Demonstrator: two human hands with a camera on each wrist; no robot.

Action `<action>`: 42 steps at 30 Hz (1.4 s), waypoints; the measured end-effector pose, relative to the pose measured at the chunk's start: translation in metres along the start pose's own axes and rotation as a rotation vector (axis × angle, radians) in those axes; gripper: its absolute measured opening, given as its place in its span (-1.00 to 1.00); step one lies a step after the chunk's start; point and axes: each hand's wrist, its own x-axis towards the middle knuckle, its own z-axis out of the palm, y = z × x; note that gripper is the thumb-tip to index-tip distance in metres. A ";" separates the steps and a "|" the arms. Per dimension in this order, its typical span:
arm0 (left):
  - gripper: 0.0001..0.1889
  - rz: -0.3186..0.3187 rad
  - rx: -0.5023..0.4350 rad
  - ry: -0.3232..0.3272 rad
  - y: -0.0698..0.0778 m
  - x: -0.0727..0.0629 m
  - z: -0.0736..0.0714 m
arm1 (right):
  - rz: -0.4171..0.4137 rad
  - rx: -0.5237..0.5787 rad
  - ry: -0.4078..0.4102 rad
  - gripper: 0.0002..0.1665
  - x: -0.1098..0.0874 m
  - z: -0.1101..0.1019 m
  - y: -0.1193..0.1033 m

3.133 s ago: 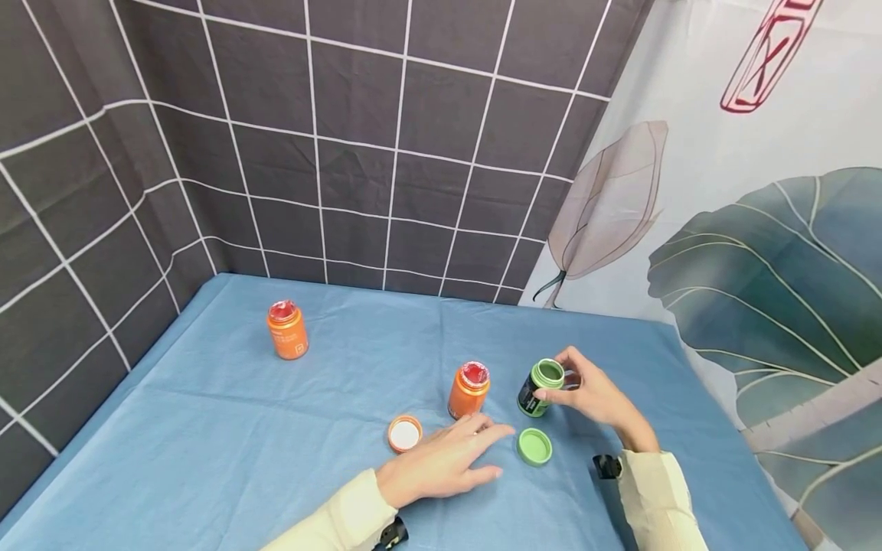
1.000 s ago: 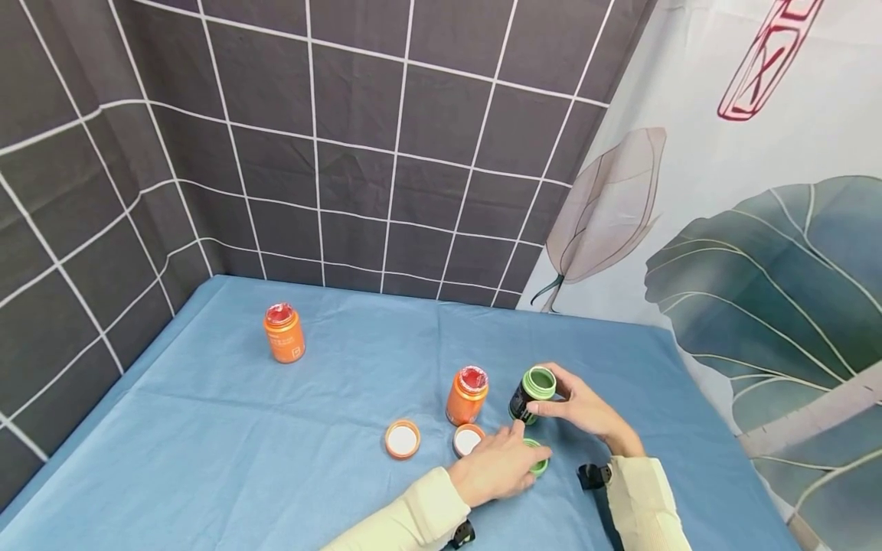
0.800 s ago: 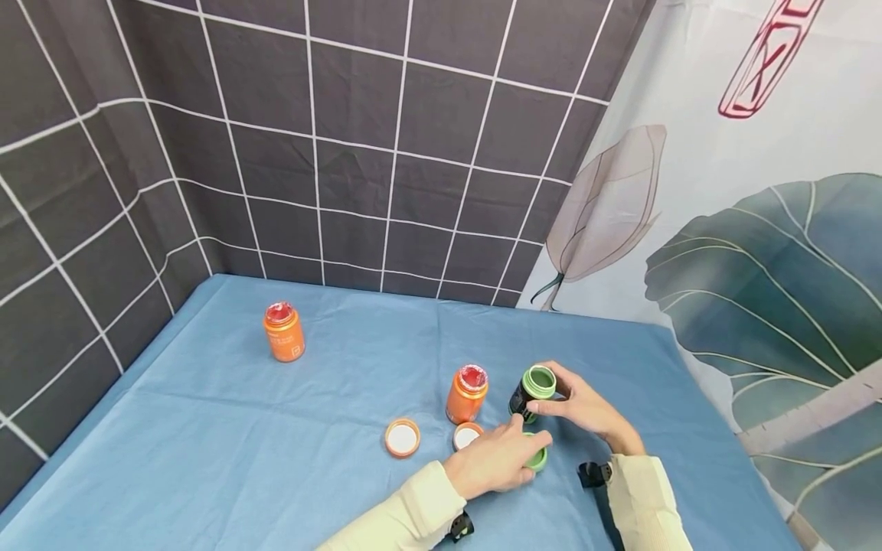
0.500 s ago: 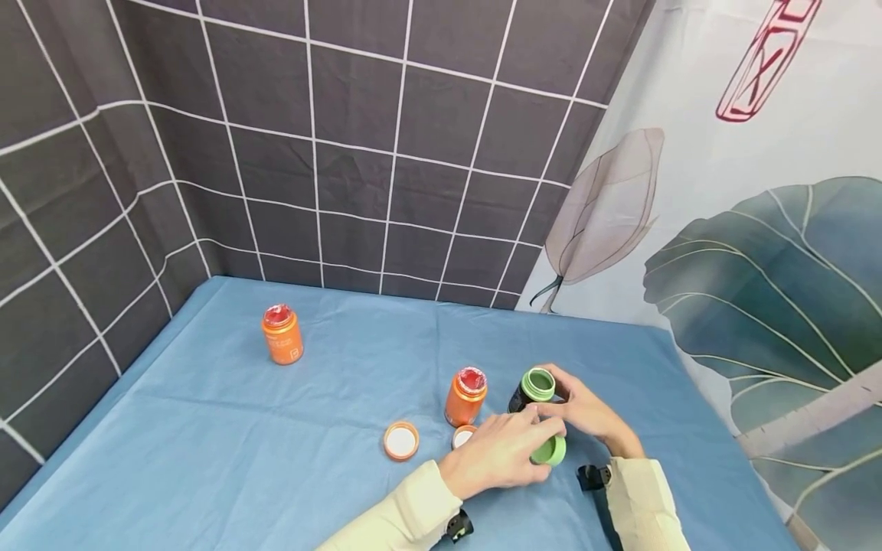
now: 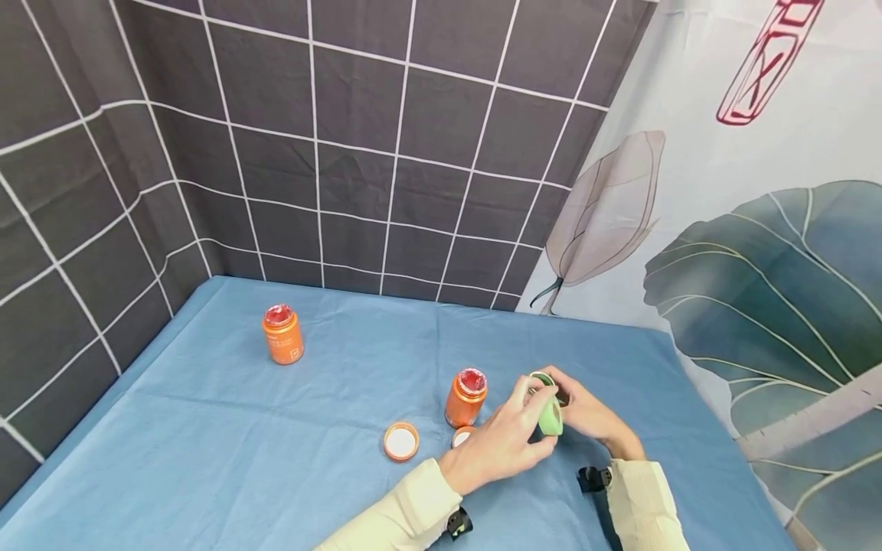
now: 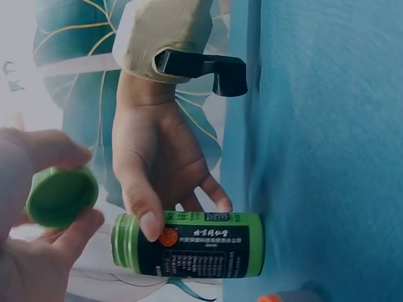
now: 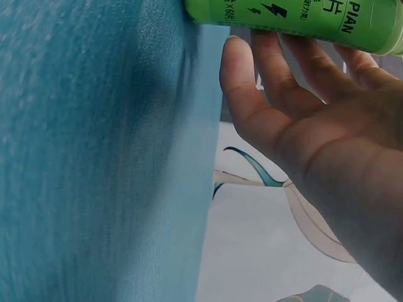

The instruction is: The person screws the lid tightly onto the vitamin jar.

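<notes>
hands: close together at the green jar (image 6: pixel 211 251). left hand (image 5: pixel 492 451) pinches the green lid (image 5: pixel 551 418) between thumb and fingers; right hand (image 5: pixel 592 413) grips the jar's side, thumb across the label. jar appears upright, base at the blue cloth (image 5: pixel 241 428); lid tilted, just beside the mouth, apart from it in the left wrist view.

risks (judged): lid is well off level, so a meeting at this angle would likely catch one edge and cross the thread. a sideways push from the lid could tip the jar if the right hand's hold is light. left forearm reaches past the near orange jar (image 5: pixel 465 398); a low withdrawal might knock it over.

containers: green jar uncapped, contents not readable behind the left fingers. near orange jar and far orange jar (image 5: pixel 282 334) both uncapped, red inside, whitish flecks at the near one's rim; fill cannot be told. one orange lid (image 5: pixel 401 441) lies white inside up; a second orange lid (image 5: pixel 462 436) is partly hidden by the left hand.
</notes>
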 end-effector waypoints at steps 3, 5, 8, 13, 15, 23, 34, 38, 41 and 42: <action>-0.44 -0.061 -0.009 0.025 -0.001 -0.001 0.000 | -0.021 0.004 -0.003 -0.60 0.002 0.000 0.000; -0.46 -0.091 0.033 0.044 -0.002 0.000 0.001 | -0.024 0.008 -0.002 -0.59 0.002 0.000 0.000; -0.45 -0.158 0.063 0.083 -0.002 0.003 0.004 | -0.020 0.008 0.010 -0.57 0.002 0.000 0.000; -0.45 -0.285 -0.011 0.175 0.000 0.012 0.018 | -0.018 -0.021 0.036 -0.60 -0.002 0.000 0.001; -0.46 -0.315 -0.010 0.218 0.001 0.016 0.024 | -0.045 -0.048 0.052 -0.56 -0.003 0.000 0.002; -0.45 -0.482 0.016 0.281 0.003 0.024 0.038 | -0.083 -0.036 0.046 -0.56 -0.003 0.001 0.003; -0.43 -0.546 -0.003 0.258 -0.003 0.028 0.039 | 0.002 0.003 0.059 -0.27 -0.004 0.001 0.003; -0.45 -0.546 -0.015 0.238 -0.006 0.028 0.037 | 0.011 0.019 0.051 -0.28 -0.003 0.000 0.003; -0.45 -0.555 -0.025 0.213 -0.007 0.028 0.035 | 0.001 0.035 0.036 -0.33 -0.002 0.001 0.004; -0.44 -0.557 -0.027 0.203 -0.008 0.028 0.035 | 0.000 0.038 0.031 -0.35 -0.001 0.001 0.004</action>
